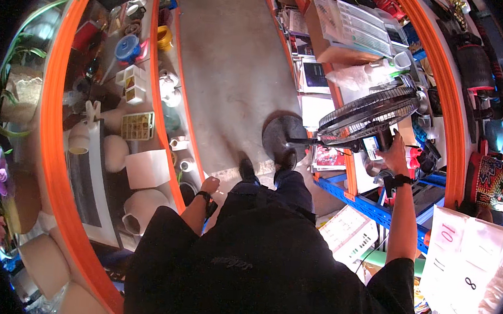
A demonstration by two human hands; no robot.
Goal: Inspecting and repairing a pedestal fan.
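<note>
A black fan is standing on the floor; fingers of the right hand are gripping behind its head. The left hand is hanging beside the left shelf, fingers curling, contents impossible to tell.

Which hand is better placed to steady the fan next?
Right, probably: the right hand seems to grip the back of the fan, while the left hand hangs well away from it.
</note>
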